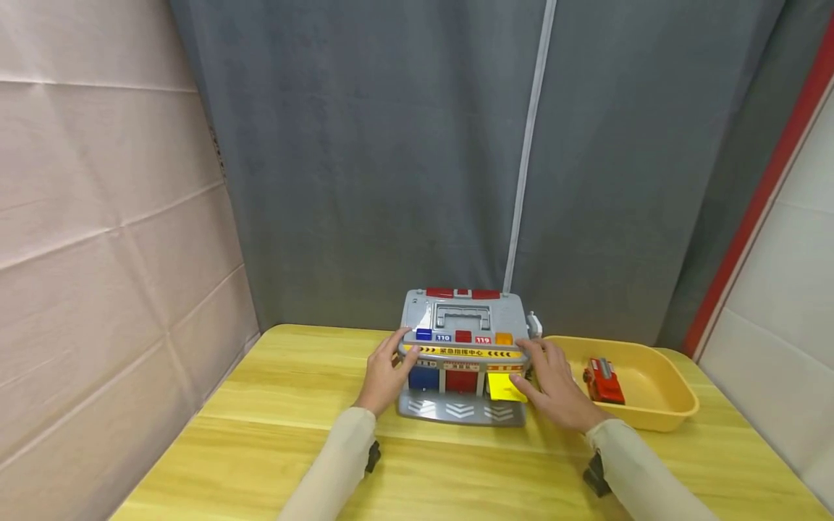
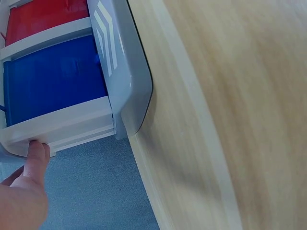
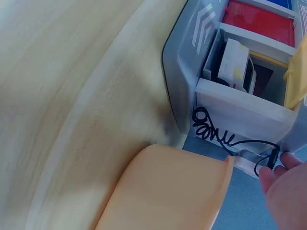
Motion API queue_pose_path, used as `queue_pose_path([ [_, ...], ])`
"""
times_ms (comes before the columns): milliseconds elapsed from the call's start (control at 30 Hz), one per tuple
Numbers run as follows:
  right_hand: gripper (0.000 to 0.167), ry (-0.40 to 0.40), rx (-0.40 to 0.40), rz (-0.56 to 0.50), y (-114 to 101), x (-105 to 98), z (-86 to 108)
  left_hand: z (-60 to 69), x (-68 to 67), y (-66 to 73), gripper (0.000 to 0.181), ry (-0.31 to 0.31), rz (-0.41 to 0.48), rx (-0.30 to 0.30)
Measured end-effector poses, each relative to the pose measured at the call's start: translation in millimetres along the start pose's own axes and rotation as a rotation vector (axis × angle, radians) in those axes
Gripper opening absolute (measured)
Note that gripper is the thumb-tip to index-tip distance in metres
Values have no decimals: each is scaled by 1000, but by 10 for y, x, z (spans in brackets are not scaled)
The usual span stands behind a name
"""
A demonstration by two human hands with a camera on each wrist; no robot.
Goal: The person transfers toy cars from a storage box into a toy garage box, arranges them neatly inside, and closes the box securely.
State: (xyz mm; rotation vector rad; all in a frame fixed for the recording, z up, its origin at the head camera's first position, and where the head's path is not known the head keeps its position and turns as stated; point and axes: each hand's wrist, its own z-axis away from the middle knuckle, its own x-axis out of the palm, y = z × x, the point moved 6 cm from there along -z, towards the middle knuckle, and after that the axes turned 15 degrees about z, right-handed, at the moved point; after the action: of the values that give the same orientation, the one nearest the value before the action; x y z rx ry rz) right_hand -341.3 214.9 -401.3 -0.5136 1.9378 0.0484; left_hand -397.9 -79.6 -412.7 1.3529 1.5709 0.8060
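Note:
A grey toy station stands on the table, its blue door and red door closed. The yellow door is raised, showing a white toy vehicle in that bay. My left hand touches the station's left end, with extended fingers on the side wall in the left wrist view. At the right end is my right hand, fingers by the upper edge and thumb near the yellow door; in the right wrist view its fingertips are beside a black coiled cord.
To the right of the station, a yellow tray holds a red toy truck. Its near wall appears close to the station's side in the right wrist view. The wooden table meets a grey curtain behind.

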Motion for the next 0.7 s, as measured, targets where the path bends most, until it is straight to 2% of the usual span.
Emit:
queue_pose_path([
  [267,67,20,7,25,-1,10,-24,-3,-3,-8,47,0,0,-13],
  [500,90,-44,46,54,1,47,-44,-1,-9,-17,48,-1,-5,-24],
  [700,96,-48,63,70,-23,37,-79,-12,-12,-36,49,-1,3,-41],
])
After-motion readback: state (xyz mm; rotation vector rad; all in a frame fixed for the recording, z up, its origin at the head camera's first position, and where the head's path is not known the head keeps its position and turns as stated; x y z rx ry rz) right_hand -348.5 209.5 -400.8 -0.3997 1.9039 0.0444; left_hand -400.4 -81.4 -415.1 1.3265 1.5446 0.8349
